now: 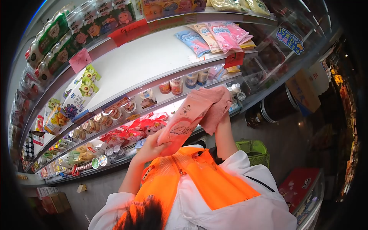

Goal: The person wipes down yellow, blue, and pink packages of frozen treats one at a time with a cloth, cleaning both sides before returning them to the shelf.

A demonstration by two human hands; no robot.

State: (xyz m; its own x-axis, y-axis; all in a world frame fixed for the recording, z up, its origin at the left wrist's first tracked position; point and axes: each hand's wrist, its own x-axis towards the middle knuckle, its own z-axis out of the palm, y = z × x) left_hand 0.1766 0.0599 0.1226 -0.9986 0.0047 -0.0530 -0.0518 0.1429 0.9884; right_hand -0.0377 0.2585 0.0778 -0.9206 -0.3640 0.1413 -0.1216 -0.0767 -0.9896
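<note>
A pink pouch (183, 119) with printed lettering is held tilted in front of my chest. My left hand (150, 147) is closed around its lower end, with the thumb across the front. A pink cloth (217, 111) lies against the pouch's upper end and hangs down on the right. My right hand (223, 122) grips this cloth from behind, its fingers mostly covered by the folds. Behind the pouch, cups (176, 86) and red packs (143, 128) stand on lower shelves.
A refrigerated display case with a white shelf (142, 53) curves around in front. Pastel pouches (224, 36) lie at its right, fruit-printed cartons (82, 92) at its left. A green crate (253, 153) and a cardboard box (301, 90) are on the right.
</note>
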